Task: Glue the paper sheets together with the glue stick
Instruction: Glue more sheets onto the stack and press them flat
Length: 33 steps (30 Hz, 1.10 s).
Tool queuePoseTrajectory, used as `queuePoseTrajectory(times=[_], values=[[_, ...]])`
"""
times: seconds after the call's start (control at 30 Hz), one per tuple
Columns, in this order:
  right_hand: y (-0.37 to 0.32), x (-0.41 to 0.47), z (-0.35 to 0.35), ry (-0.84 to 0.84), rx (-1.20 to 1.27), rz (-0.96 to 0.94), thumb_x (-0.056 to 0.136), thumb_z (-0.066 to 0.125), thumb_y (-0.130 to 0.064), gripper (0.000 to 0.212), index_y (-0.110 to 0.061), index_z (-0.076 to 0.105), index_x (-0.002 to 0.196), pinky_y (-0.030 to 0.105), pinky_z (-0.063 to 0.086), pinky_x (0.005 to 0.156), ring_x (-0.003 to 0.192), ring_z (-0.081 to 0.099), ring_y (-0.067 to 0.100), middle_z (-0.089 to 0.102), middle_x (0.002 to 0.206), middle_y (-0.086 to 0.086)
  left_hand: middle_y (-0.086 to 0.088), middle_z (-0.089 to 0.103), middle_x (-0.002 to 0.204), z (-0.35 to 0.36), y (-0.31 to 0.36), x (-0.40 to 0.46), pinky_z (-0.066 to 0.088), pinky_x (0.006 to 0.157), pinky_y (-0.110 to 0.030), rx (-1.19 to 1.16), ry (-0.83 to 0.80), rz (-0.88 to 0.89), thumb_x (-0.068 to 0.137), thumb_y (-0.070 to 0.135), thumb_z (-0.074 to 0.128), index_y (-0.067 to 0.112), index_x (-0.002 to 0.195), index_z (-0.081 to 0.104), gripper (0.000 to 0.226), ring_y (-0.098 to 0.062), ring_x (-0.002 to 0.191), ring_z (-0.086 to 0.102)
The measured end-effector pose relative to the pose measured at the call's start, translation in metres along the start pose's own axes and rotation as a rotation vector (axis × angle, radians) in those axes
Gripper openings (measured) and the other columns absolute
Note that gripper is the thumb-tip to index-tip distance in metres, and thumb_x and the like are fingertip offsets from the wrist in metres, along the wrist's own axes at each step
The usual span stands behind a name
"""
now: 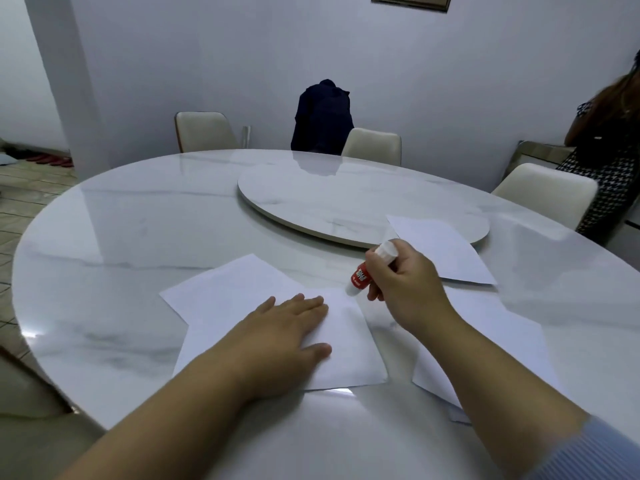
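Right of frame centre, the right hand grips a red-and-white glue stick, its long axis slanting, lower tip down-left on the white paper sheet. Left hand presses flat there, fingers straight. More white sheets lie right; a marble turntable sits behind.

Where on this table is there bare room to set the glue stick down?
Bare marble lies left of the overlapped sheets, out to the table rim, and on the turntable behind. The near right is crowded: right hand with glue stick, left hand pressing paper, and more sheets.
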State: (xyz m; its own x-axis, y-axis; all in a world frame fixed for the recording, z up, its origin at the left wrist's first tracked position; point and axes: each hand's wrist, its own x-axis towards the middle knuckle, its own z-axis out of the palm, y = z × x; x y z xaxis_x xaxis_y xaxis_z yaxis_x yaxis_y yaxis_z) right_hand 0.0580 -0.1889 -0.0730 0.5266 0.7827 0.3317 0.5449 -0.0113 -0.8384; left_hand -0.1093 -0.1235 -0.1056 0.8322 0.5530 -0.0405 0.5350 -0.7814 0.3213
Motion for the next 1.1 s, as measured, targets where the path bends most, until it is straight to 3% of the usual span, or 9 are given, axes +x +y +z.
queuePoseTrajectory(times=[0.23, 0.37, 0.57, 0.73, 0.83, 0.9, 1.0, 1.07, 1.1], values=[[0.008, 0.008, 0.003, -0.179, -0.156, -0.017, 0.090, 0.053, -0.022, 0.016, -0.007, 0.057, 0.088, 0.014, 0.039, 0.049, 0.048, 0.053, 0.001, 0.061, 0.060, -0.008, 0.023, 0.005, 0.157, 0.002, -0.003, 0.003, -0.003, 0.118, -0.026, -0.010, 0.016, -0.002, 0.093, 0.051, 0.036, 0.038, 0.149, 0.012, 0.063, 0.003, 0.144, 0.000], [0.003, -0.004, -0.007, -0.216, -0.210, -0.043, 0.088, 0.054, -0.027, 0.026, -0.001, 0.055, 0.088, 0.031, 0.040, 0.057, 0.057, 0.051, 0.017, 0.063, 0.075, 0.015, 0.023, 0.005, 0.157, 0.000, -0.002, 0.003, -0.003, 0.118, -0.025, -0.007, 0.022, -0.012, 0.093, 0.050, 0.037, 0.037, 0.149, 0.012, 0.063, 0.003, 0.144, 0.001], [-0.001, -0.043, -0.023, -0.291, -0.126, -0.043, 0.082, 0.058, -0.028, 0.024, -0.004, 0.056, 0.079, 0.034, 0.040, 0.055, 0.054, 0.045, 0.017, 0.058, 0.070, 0.020, 0.018, 0.012, 0.158, -0.001, 0.003, 0.002, 0.000, 0.118, -0.027, -0.009, 0.041, -0.027, 0.094, 0.050, 0.034, 0.033, 0.148, 0.017, 0.060, -0.001, 0.144, 0.007], [0.002, -0.045, -0.039, -0.068, 0.411, 0.136, 0.085, 0.053, -0.018, 0.021, -0.006, 0.062, 0.070, 0.025, 0.034, 0.043, 0.043, 0.042, 0.020, 0.055, 0.072, 0.041, 0.018, 0.009, 0.158, -0.006, 0.007, 0.006, -0.002, 0.117, -0.028, 0.013, -0.031, -0.025, 0.093, 0.047, 0.042, 0.030, 0.148, 0.019, 0.062, -0.003, 0.146, 0.002], [-0.004, -0.039, -0.057, 0.142, 0.849, 0.217, 0.090, 0.047, -0.012, 0.024, -0.006, 0.057, 0.069, 0.022, 0.033, 0.039, 0.039, 0.040, 0.017, 0.060, 0.070, 0.024, 0.024, 0.006, 0.156, -0.023, 0.002, 0.006, -0.003, 0.117, -0.030, 0.040, -0.243, 0.078, 0.094, 0.029, 0.050, 0.035, 0.147, 0.022, 0.060, -0.002, 0.145, -0.005], [-0.011, -0.037, -0.066, 0.176, 0.976, 0.229, 0.090, 0.045, -0.014, 0.019, -0.007, 0.053, 0.074, 0.020, 0.036, 0.039, 0.037, 0.041, 0.014, 0.058, 0.079, 0.018, 0.033, 0.018, 0.151, -0.036, 0.000, 0.002, 0.009, 0.117, -0.028, -0.004, -0.365, 0.173, 0.091, 0.020, 0.056, 0.043, 0.137, 0.040, 0.054, 0.005, 0.142, 0.007], [-0.020, -0.035, -0.070, 0.172, 0.998, 0.203, 0.090, 0.044, -0.015, 0.021, -0.007, 0.054, 0.073, 0.019, 0.037, 0.042, 0.038, 0.041, 0.013, 0.051, 0.080, 0.015, 0.030, 0.049, 0.132, -0.036, 0.004, -0.004, 0.032, 0.104, -0.020, -0.233, -0.050, 0.089, 0.088, 0.033, 0.058, 0.042, 0.113, 0.063, 0.026, 0.004, 0.125, 0.042], [-0.027, -0.035, -0.068, 0.143, 0.962, 0.175, 0.091, 0.044, -0.015, 0.022, -0.007, 0.055, 0.073, 0.020, 0.037, 0.045, 0.038, 0.042, 0.013, 0.053, 0.073, 0.014, 0.014, 0.053, 0.128, -0.025, 0.006, -0.009, 0.037, 0.100, -0.028, -0.054, 0.223, -0.141, 0.089, 0.052, 0.045, 0.031, 0.118, 0.058, 0.037, -0.012, 0.121, 0.047], [-0.029, -0.035, -0.065, 0.125, 0.933, 0.163, 0.091, 0.043, -0.015, 0.023, -0.007, 0.056, 0.074, 0.021, 0.037, 0.046, 0.038, 0.044, 0.013, 0.056, 0.067, 0.013, 0.005, 0.049, 0.135, -0.019, 0.006, -0.009, 0.034, 0.103, -0.032, 0.106, 0.187, -0.239, 0.088, 0.059, 0.038, 0.026, 0.126, 0.050, 0.052, -0.018, 0.126, 0.042]])
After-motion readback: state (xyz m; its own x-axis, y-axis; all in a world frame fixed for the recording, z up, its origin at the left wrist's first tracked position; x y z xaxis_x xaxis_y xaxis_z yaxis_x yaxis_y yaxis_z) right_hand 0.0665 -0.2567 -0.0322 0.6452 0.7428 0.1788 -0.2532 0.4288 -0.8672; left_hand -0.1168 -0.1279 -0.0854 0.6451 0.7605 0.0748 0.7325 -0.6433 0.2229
